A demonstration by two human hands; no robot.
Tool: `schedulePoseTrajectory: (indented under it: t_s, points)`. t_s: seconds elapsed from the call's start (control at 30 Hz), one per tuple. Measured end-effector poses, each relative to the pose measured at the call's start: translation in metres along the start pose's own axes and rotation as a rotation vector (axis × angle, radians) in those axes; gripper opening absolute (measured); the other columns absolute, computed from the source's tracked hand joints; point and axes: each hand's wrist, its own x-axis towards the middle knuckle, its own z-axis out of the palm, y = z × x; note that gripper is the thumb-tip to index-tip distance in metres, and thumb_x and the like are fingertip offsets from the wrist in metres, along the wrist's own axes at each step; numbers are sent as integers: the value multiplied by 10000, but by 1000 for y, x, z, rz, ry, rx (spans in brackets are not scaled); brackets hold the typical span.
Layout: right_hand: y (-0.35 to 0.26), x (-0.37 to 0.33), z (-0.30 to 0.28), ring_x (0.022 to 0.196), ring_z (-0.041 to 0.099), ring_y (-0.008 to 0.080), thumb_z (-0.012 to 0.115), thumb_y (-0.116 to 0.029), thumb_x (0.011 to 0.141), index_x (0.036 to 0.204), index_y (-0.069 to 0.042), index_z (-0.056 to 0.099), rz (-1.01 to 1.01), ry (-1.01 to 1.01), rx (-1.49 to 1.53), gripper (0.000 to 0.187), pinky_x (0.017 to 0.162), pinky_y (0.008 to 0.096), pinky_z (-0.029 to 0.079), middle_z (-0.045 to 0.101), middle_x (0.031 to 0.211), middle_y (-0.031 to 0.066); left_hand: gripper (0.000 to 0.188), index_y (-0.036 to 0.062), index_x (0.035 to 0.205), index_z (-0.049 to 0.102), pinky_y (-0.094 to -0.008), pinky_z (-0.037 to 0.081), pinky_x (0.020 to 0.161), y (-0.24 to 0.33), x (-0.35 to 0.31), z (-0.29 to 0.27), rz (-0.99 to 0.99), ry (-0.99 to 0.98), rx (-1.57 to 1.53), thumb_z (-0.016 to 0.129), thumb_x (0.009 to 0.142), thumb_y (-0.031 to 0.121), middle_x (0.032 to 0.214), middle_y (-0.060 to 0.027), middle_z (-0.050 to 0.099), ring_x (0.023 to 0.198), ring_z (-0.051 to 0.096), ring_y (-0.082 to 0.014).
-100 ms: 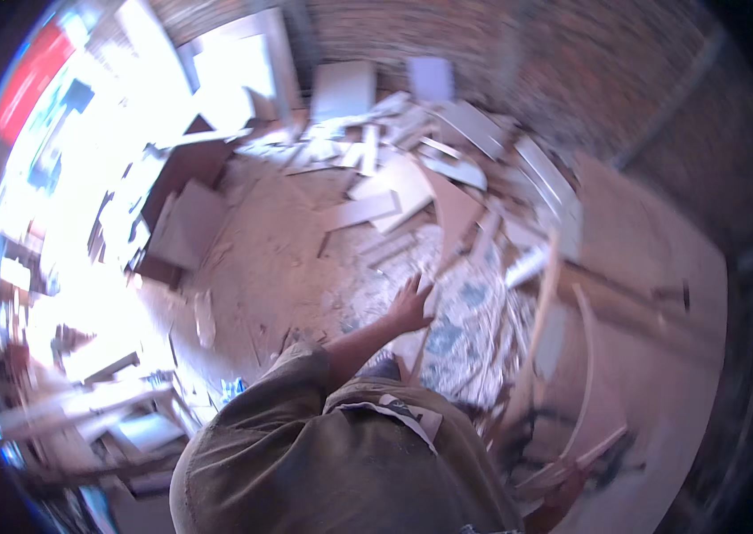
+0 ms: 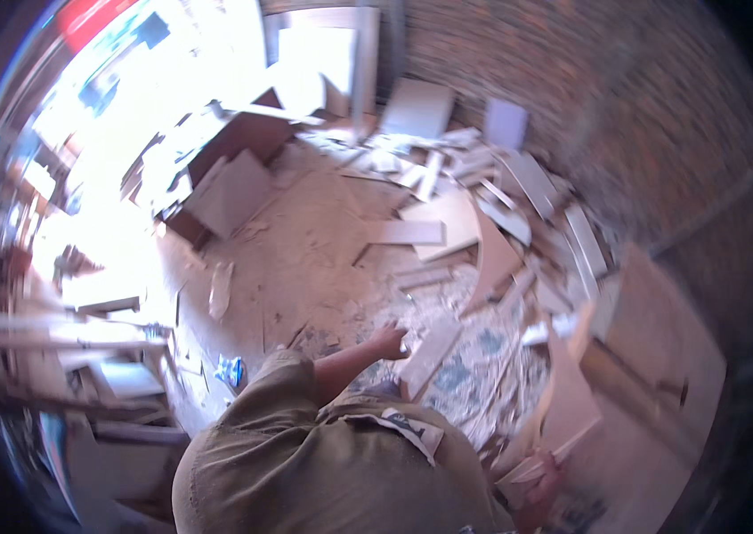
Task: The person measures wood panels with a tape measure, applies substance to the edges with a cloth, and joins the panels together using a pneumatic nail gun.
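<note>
Olive shirt [image 2: 323, 476], loose sleeve [image 2: 274, 396], pale print [image 2: 421, 434]

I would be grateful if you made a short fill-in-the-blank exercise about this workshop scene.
1. The hand touching the curved-edged board is the person's ____ one.
2. The wall behind the board scraps is built of ____.
3. The small crumpled item left of the shirt sleeve is mainly coloured ____.

Missing words: right; bricks; blue.

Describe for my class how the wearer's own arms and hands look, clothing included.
The left sleeve is olive-brown, loose and creased, ending near the elbow. The left forearm is bare below it, and the left hand shows no glove. The right hand also looks gloveless, though blurred; its sleeve cannot be made out.
</note>
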Motion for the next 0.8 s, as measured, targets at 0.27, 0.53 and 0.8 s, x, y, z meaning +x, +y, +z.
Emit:
schedulePoseTrajectory:
  t_s: [0.27,0.53,0.8]
  points:
    - [8,142,207,888,637,366,545,-169,913,1362,-72,426,304,-210,-153,475,775,513,532,574,1149,158,361,56,1013,688,-448,520,854,-189,-144,-28,-527,12,-214,603,741,279,1084,-169,678,1003,642,-358]
    - [73,272,363,1072,535,332,501,-276,939,1384,-43,412,520,-203,-410,510,907,467,446,516,1268,152,521,34,997,714,-417,522,830,-239,-220,10,-954,59,-646,744,714,470,1011,-217,684,950,657,-366]
    - [108,379,589,1255,433,299,457,-383,966,1406,-14,398,577,-498,-861,577,1039,421,360,459,1387,146,617,13,1198,649,-373,499,927,-227,-209,-1,-1229,377,-1105,794,729,388,1135,-188,677,1040,655,-300]
